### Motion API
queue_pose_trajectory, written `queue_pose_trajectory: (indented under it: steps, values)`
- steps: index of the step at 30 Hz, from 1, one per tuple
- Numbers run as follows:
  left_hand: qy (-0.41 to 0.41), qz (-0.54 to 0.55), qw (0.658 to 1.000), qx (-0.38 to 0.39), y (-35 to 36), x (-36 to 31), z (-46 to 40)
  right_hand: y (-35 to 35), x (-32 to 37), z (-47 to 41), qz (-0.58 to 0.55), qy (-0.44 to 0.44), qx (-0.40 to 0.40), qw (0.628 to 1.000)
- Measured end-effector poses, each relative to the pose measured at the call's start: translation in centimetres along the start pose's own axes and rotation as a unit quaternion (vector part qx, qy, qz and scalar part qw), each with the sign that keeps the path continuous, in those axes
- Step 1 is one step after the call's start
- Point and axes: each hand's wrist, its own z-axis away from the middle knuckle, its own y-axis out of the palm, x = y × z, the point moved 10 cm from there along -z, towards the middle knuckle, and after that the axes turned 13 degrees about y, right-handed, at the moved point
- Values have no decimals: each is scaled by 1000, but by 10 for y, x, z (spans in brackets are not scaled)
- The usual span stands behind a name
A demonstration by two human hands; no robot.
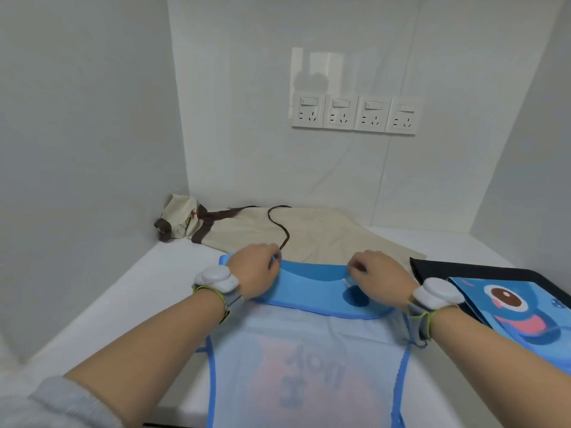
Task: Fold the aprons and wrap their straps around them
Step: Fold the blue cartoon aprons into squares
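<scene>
Head view: first fold of the blue apron (312,285).
Left hand (256,270) and right hand (378,274) pinch its folded edge; next, probably flatten the crease.

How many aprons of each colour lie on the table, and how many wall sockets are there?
Blue aprons: 2, one under both hands, one folded at the right.
Beige aprons: 1, with brown straps, at the back.
Wall sockets: 4.
Total: 7.
</scene>
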Motion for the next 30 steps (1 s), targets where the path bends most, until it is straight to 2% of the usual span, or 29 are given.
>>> queue_pose_trajectory:
  steps: [2,6,8,12,14,18,22,25,27,30]
  values:
    - [-24,-39,999,3,-1,13,-16,5,-4,-17,14,20,-1,1000]
    - [-94,-83,989,83,17,53,-27,25,-10,-34,65,40,26,997]
    - [-94,-75,987,104,25,64,-25,34,-15,-39,83,53,37,994]
    - [-79,-107,986,101,27,67,-20,42,-19,-45,93,79,29,992]
    - [-62,-77,989,106,34,63,-17,45,-17,-45,95,75,26,992]
    - [-41,-41,997,57,29,55,-7,43,-10,-37,138,25,-28,990]
    - [-37,-27,994,96,36,48,9,27,-11,-34,106,10,-88,990]
    - [-35,-67,991,112,34,46,11,12,-10,-31,79,0,-112,991]
    - [-40,-45,992,112,32,43,10,4,-10,-25,75,-10,-124,989]
    - [-47,97,990,92,31,43,11,-5,-11,-23,77,-18,-125,989]
